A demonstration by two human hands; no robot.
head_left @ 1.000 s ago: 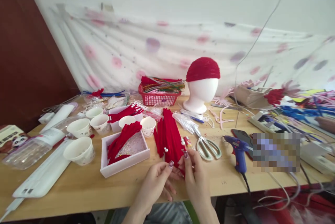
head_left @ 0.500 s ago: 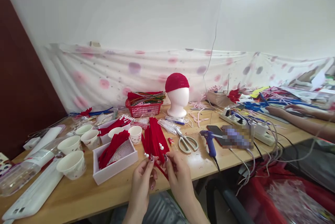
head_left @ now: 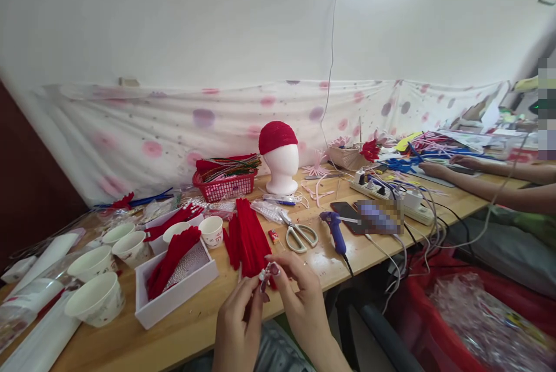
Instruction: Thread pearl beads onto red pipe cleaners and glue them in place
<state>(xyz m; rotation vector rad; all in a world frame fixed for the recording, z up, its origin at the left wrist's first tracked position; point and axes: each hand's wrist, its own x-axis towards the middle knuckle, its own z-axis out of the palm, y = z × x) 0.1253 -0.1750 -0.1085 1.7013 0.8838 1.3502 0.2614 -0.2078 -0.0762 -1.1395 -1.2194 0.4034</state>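
My left hand (head_left: pixel 238 317) and my right hand (head_left: pixel 302 296) meet at the front edge of the table, fingertips pinched together. Between them is a small cluster of white pearl beads (head_left: pixel 263 274), partly hidden by the fingers. Just beyond lies a bundle of red chenille stems (head_left: pixel 252 239). Scissors (head_left: pixel 299 236) with pale handles rest right of the bundle. To its left, a white box (head_left: pixel 176 291) contains loose pearl beads and red fuzzy stems with bent ends (head_left: pixel 176 259).
A white mannequin head (head_left: pixel 282 166) wears a red wrapped cap. Paper cups (head_left: pixel 98 299) stand at left. A blue glue gun (head_left: pixel 334 233), phone (head_left: pixel 347 215) and power strip (head_left: pixel 391 198) lie at right. Another person's arms (head_left: pixel 464 181) reach in from the far right.
Both hands have drawn together, and the pearl beads that stuck out separately above each hand are now gathered between the fingertips. The view has turned to the right.
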